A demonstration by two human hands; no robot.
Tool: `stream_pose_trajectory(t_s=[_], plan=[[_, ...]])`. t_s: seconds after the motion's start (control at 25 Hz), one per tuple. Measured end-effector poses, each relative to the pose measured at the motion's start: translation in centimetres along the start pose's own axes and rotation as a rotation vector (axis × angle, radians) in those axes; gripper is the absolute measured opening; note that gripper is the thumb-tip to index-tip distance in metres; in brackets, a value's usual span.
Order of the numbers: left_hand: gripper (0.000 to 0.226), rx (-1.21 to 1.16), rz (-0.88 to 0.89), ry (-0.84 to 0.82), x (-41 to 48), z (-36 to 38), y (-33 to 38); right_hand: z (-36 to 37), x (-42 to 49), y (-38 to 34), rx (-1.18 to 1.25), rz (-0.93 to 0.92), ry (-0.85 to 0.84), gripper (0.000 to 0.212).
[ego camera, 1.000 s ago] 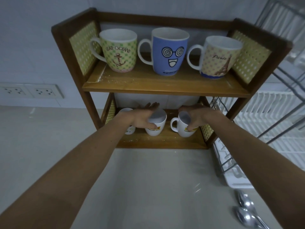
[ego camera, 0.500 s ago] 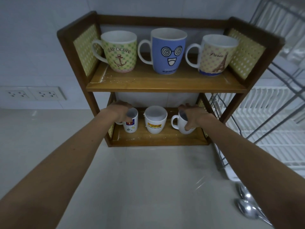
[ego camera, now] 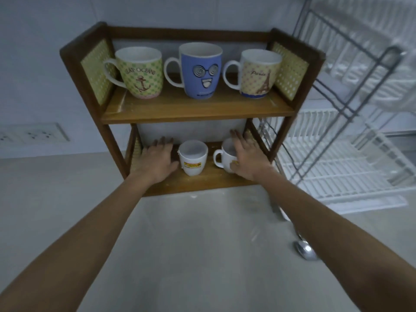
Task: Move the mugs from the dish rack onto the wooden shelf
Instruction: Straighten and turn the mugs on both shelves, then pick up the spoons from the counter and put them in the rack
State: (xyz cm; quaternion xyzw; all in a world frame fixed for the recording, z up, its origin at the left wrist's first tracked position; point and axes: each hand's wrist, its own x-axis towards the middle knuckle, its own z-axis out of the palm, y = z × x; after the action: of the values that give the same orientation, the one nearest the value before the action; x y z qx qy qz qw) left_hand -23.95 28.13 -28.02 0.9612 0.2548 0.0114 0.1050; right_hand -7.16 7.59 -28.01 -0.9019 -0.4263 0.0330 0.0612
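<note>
Both hands now flat and spread on the bottom tier of the shelf (ego camera: 198, 113): half a second back, clamped on mugs. Left hand (ego camera: 157, 162), fingers apart, hiding the left mug. Right hand (ego camera: 245, 161), fingers apart, resting against the right white mug (ego camera: 226, 157). Middle white mug (ego camera: 193, 159) upright, empty. Farther up, three printed mugs (ego camera: 199, 70), insides hidden. Dish rack (ego camera: 337, 154) at right without mugs; probably finished.

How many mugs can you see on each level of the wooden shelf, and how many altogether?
Top level: 3, a green mug, a blue mug and a Paris mug.
Bottom level: 2 in view, a middle white mug and a right white mug; the left hand may hide another.
Total seen: 5
</note>
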Motion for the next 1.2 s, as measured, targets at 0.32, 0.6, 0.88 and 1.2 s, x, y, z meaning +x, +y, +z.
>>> stream_pose_trajectory(t_s=[0.32,0.6,0.88,1.2], plan=[[0.035,-0.588,0.133,0.233,-12.6,9.2,17.5,4.0,-19.5,5.3,0.379,0.022,0.402,0.042],[0.031,-0.522,0.141,0.034,-17.1,17.9,31.9,6.8,-26.0,18.6,0.336,0.351,0.079,0.017],[0.034,-0.268,0.039,0.093,-18.7,20.2,35.2,7.3,-25.3,21.3,0.426,0.188,-0.050,0.015],[0.021,-0.227,-0.075,0.232,-20.7,19.7,34.2,7.7,-24.9,20.4,0.403,0.138,-0.090,0.025]])
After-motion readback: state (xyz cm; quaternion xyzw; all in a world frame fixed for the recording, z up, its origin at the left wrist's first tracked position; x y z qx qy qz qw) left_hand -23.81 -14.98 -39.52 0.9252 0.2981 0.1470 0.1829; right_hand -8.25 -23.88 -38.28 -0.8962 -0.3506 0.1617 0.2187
